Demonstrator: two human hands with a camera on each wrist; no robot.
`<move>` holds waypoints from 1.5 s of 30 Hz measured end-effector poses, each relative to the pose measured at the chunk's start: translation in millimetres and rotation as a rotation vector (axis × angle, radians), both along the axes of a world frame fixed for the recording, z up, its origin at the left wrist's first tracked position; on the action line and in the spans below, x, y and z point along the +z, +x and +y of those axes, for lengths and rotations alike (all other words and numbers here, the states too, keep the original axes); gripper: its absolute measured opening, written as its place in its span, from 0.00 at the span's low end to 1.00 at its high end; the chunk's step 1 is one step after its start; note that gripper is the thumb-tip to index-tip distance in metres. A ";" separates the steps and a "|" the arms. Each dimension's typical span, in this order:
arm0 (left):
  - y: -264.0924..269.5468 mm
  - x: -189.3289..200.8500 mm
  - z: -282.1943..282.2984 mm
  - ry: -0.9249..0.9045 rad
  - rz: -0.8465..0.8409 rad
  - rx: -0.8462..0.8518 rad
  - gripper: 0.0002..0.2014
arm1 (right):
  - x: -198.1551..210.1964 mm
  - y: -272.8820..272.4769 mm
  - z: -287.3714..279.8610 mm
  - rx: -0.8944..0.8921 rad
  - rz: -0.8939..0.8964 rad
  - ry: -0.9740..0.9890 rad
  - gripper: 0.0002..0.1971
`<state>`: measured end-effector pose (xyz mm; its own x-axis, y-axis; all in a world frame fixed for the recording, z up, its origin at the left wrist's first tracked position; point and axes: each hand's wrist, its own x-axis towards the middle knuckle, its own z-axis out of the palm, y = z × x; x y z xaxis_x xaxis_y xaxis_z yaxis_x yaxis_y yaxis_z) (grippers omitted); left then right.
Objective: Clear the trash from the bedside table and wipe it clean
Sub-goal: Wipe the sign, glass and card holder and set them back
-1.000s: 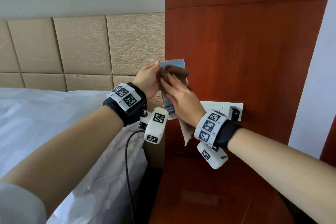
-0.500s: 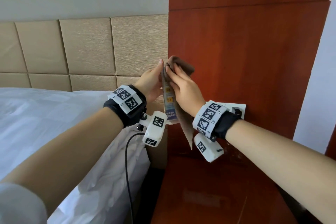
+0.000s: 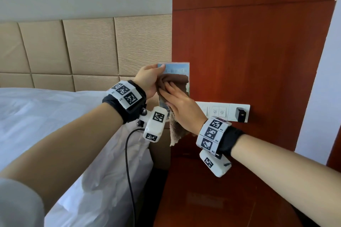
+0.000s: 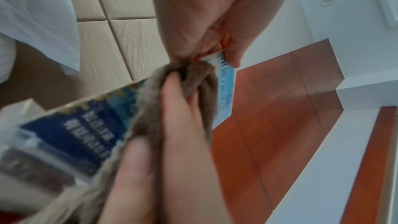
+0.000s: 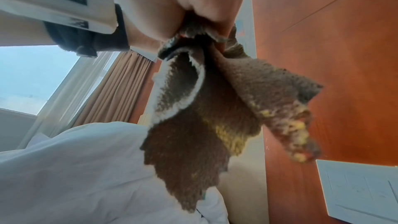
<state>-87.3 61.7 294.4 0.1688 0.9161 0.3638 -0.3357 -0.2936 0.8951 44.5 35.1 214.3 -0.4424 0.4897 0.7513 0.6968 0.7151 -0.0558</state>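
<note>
A blue printed card stand is held upright above the red-brown bedside table. My left hand grips its top left edge, thumb on the front. My right hand holds a brown cloth and presses it with its fingers against the card's face. The rest of the cloth hangs below the hand. In the left wrist view the card runs diagonally, with the cloth bunched under the right fingers. The right wrist view shows the cloth trailing from the palm.
A bed with white sheets lies at the left, against a beige padded headboard. A white switch panel with a black plug sits on the wooden wall panel. A black cable hangs from my left wrist.
Half a second ago the card was turned edge-on with the cloth at its top edge. Now its face is towards me again and the cloth lies across its upper face.
</note>
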 end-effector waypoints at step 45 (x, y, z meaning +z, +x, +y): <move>1.8 -14.8 8.8 0.118 -0.041 0.001 0.10 | -9.6 79.3 13.7 -0.365 -0.072 -0.209 0.17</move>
